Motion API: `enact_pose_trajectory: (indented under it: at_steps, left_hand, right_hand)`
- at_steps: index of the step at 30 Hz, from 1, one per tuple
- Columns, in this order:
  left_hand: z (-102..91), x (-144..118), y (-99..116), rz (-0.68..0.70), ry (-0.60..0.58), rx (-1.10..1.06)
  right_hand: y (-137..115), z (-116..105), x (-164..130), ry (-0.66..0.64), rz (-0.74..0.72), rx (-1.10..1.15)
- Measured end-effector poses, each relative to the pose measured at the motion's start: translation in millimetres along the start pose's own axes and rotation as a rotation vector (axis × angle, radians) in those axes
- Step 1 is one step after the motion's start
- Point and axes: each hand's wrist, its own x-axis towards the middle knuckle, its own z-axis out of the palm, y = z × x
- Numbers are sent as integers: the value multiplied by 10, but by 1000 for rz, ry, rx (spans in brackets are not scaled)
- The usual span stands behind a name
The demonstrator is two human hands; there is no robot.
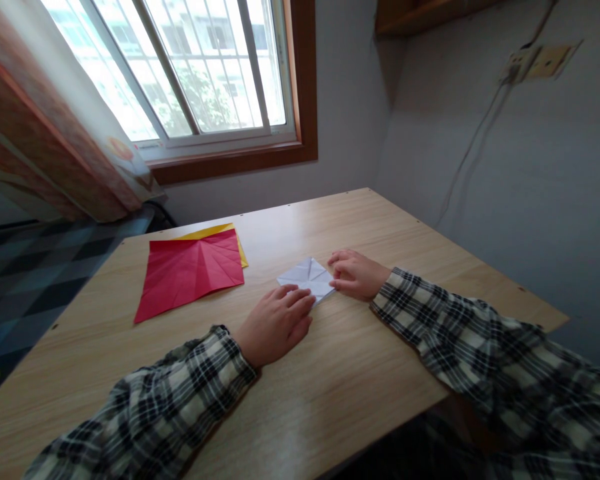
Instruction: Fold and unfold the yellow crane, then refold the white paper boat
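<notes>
A small folded sheet of white paper (307,272) lies on the wooden table, with crease lines meeting near its middle. My left hand (279,323) rests over its near left edge, fingers stretched out and pressing on the paper. At the right corner, my right hand (357,273) has its fingers curled, with thumb and fingertips closed on the paper's edge. Part of the near side of the paper is hidden under the left fingers.
Left of the white paper lies a creased red sheet of paper (195,270), partly covering a yellow sheet (243,255). The table (300,400) ends near a window (205,73) and a grey wall. A curtain (40,127) hangs at the left; a cable (473,143) runs down the right wall.
</notes>
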Motion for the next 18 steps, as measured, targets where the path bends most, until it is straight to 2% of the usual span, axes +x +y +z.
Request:
enact_pose_trajectory:
  at_steps: [4,10,18]
  left_hand:
    - [0,8,9,-4,2,-1]
    - [39,3,-25,-50,33,-13]
    - [59,-5,-52,-66,53,11]
  right_hand:
    - [0,6,-14,-56,-79,8]
    - [2,33,-16,-79,-101,60]
    - [-57,6,-2,-18,-137,126]
